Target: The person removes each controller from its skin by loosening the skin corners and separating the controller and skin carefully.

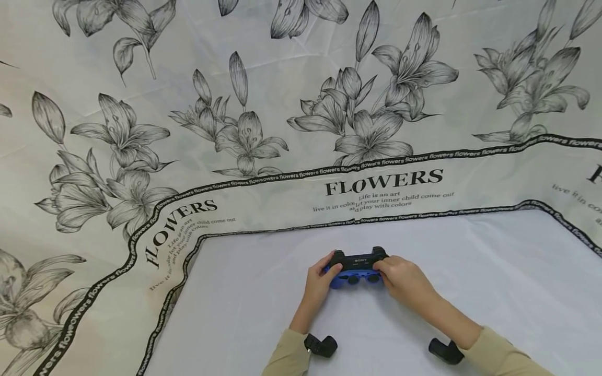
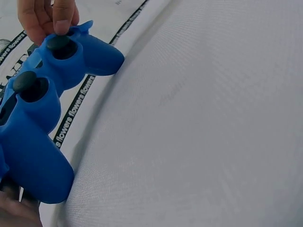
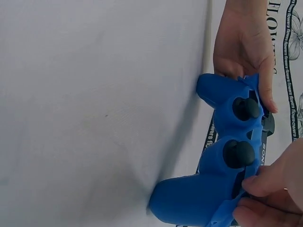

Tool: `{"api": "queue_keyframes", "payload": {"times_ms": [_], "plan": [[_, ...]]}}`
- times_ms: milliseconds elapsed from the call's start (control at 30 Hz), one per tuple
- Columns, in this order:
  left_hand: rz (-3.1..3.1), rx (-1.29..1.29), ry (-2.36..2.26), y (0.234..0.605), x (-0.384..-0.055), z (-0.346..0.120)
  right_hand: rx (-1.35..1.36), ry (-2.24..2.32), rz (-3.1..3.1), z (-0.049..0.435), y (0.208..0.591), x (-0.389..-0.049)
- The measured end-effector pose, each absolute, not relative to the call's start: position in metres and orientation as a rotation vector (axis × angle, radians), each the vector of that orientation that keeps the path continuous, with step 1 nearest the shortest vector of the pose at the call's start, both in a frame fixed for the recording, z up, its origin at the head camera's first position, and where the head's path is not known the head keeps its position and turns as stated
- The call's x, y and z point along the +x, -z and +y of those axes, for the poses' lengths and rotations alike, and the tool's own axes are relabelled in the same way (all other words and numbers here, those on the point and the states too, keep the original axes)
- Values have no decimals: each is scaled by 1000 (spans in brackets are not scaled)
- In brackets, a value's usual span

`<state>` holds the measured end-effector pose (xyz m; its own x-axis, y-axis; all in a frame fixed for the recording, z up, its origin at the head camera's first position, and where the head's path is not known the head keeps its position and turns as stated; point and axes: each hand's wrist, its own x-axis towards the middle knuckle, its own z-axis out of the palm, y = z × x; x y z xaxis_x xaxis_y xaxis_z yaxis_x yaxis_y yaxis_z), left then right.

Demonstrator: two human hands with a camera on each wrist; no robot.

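A black Sony game controller (image 1: pixel 359 261) stands tilted on the white cloth, its handles toward me. A blue rubbery cover (image 3: pixel 184 196) wraps the handles and the stick side. Its edge looks loose along the black body, and both thumbsticks (image 2: pixel 59 45) poke through it. My left hand (image 1: pixel 320 277) grips the controller's left end, thumb on the black face. At the right end, my right hand (image 1: pixel 402 277) pinches the cover's edge between thumb and fingers, as the right wrist view shows. Some fingertips are hidden behind the controller.
The white cloth surface (image 1: pixel 244 292) spreads around the controller. Behind it rises a flower-printed fabric (image 1: pixel 263 203) with black lettered bands. Black wrist cameras (image 1: pixel 321 345) sit at both beige sleeves (image 1: pixel 498 355).
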<state>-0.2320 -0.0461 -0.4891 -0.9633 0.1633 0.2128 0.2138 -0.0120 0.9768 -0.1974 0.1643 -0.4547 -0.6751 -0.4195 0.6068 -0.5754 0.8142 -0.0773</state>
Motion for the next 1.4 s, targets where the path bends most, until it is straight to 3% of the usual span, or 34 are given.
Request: {"api": "queue_keyframes", "payload": {"times_ms": [633,1033,1400], "plan": [[-2211,-402,2124,491,-234,-49,659,-408,-2606,158,449,-197],[-2233,-544,2007,489,-230,-47,613,-505,-2644,160,446,-200],[-2267,-506,1956,493,-233,-48,756,-726,-2696,167,444,-208]]}}
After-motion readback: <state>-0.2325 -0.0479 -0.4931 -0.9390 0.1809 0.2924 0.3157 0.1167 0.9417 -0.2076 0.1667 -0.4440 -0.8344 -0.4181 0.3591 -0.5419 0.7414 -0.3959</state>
